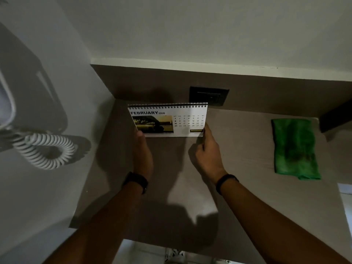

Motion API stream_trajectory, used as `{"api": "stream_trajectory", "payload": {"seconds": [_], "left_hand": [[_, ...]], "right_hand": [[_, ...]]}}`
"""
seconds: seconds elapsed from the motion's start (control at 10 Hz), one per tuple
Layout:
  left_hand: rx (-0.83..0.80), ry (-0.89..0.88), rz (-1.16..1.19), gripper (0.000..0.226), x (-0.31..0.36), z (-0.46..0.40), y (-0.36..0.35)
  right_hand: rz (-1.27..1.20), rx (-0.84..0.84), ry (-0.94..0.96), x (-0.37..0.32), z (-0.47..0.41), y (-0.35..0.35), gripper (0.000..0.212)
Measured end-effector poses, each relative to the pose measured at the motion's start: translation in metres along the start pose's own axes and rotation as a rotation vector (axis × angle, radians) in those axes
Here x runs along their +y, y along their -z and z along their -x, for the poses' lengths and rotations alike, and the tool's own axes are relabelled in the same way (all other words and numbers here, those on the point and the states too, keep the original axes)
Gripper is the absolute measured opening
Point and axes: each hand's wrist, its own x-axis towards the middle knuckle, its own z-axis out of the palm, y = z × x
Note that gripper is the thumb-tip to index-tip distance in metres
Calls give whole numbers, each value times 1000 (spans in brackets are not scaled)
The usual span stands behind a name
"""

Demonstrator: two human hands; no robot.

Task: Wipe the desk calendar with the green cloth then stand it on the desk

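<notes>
A spiral-bound desk calendar (167, 119), open at February with a yellowish photo, stands upright near the back of the brown desk (238, 187). My left hand (142, 153) grips its lower left corner. My right hand (207, 151) pinches its lower right corner. The green cloth (294, 147) lies folded flat on the desk, well to the right of both hands, untouched.
A dark wall socket plate (208, 96) sits just behind the calendar. A white wall phone with a coiled cord (43, 149) hangs on the left wall. A dark ledge (337, 115) juts out at the far right behind the cloth.
</notes>
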Motion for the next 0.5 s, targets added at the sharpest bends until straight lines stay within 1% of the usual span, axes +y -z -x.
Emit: {"api": "stream_trajectory", "payload": {"seconds": [0.1,0.2,0.3,0.4,0.5], "left_hand": [[-53,-29,-106,68,5,-24,4],[-84,-82,-155,40,2,-31,4],[-94,-87,-182,35,1,-33,5],[-86,-51,-218,60,7,-34,5],[-33,-62,-274,86,7,-24,2]], "right_hand": [[-6,27,10,-3,1,-11,83],[11,57,-6,-3,-1,-16,82],[3,38,-27,1,0,-17,82],[-16,-3,-43,-1,-1,-13,83],[4,-11,-63,3,7,-4,81]]}}
